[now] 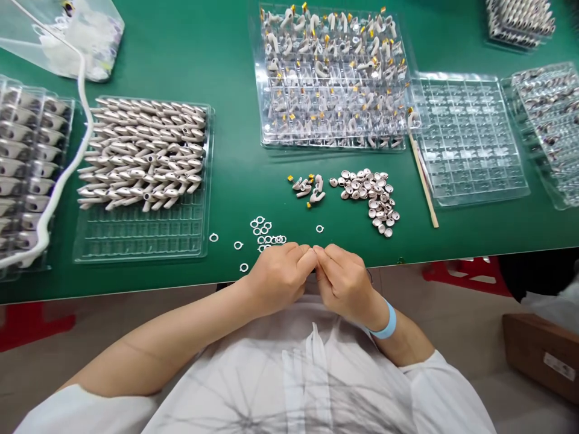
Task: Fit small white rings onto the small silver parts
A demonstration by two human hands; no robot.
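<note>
Left hand [284, 270] and right hand [346, 278] meet, fingers pinched, at the matte green tabletop [235, 163]; I cannot tell what they hold. Thin white tabbed rings [266, 228] lie near; below, pale floor [470, 343].

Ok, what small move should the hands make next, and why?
I'd probably tilt the fingers upward slightly: the left hand and right hand meet at the near edge of the table, and whatever they may pinch is hidden.

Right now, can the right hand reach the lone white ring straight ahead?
Likely yes: nothing visible lies between the right hand and the white ring, though that hand is pinched against the left hand.
</note>
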